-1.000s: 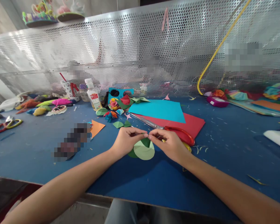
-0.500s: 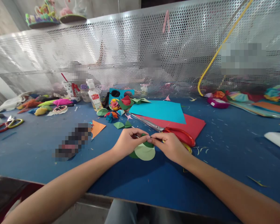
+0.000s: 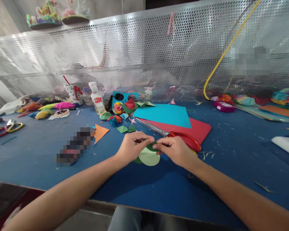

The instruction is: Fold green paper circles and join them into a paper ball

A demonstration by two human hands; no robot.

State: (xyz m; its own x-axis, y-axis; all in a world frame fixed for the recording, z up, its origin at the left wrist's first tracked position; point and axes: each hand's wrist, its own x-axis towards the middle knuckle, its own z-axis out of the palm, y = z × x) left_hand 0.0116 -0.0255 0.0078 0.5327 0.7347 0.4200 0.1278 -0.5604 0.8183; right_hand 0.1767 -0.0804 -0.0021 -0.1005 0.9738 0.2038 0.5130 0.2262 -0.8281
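Both hands are low at the near middle of the blue table (image 3: 38, 154). The left hand (image 3: 131, 148) and right hand (image 3: 175, 150) each pinch the top edge of a light green paper circle (image 3: 149, 158), fingertips narrowed on it, with a darker green piece (image 3: 151, 147) tucked behind. It looks like a folding or pleating step; the next move likely calls for a firm, even crease. Just beyond lie red-handled scissors (image 3: 185, 139) on red paper (image 3: 197, 128), then a turquoise sheet (image 3: 165, 115) and a glue bottle (image 3: 97, 98).
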